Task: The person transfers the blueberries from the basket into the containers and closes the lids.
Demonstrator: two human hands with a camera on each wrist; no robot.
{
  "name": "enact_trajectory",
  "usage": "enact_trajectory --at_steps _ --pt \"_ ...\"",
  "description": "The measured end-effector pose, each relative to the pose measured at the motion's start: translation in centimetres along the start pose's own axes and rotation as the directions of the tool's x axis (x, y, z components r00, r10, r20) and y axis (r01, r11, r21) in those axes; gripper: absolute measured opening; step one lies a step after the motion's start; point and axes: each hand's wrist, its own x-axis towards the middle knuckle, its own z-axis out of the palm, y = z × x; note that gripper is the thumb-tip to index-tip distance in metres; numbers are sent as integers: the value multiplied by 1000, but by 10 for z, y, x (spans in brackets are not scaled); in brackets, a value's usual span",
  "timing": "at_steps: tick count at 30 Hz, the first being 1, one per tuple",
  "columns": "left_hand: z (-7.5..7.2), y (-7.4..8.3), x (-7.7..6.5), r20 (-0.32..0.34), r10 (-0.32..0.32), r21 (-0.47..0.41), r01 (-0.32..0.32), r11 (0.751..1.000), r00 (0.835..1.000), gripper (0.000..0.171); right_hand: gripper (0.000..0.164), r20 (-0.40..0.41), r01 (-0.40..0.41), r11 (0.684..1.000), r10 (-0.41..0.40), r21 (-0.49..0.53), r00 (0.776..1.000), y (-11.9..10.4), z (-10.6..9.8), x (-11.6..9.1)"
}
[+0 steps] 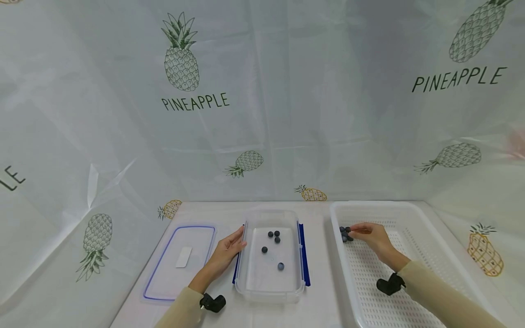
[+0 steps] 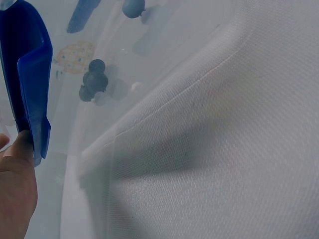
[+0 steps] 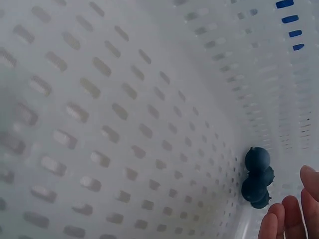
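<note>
In the head view, a clear plastic container (image 1: 268, 288) with blue side latches (image 1: 304, 255) holds several loose blueberries (image 1: 277, 239). My left hand (image 1: 224, 251) rests against its left side; in the left wrist view, a finger (image 2: 21, 147) touches the lower end of a blue latch (image 2: 37, 84). To the right, my right hand (image 1: 374, 237) reaches into a white perforated basket (image 1: 338, 269), fingertips beside a small cluster of blueberries (image 1: 343, 238) at the left wall. The right wrist view shows these blueberries (image 3: 256, 174) just beyond slightly bent fingers (image 3: 293, 219); no berry shows between them.
A clear lid (image 1: 164, 273) with a blue seal and a white label lies left of the container. The basket's rim (image 1: 381, 205) stands up around its floor. A pineapple-print sheet (image 1: 287, 114) hangs behind the white table (image 1: 321, 218).
</note>
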Motion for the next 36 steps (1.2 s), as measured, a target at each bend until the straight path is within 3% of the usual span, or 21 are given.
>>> enact_trajectory --at_steps 15,25,36 --pt "0 0 0 10 11 16 -11 1000 1000 61 42 3 -33 997 33 -76 999 27 3 6" --pt "-1 -1 0 13 17 20 -17 1000 1000 61 38 13 31 997 -30 -67 999 31 7 7" --pt "0 0 0 25 32 6 -32 999 999 63 30 -5 81 986 -82 -144 997 34 10 9"
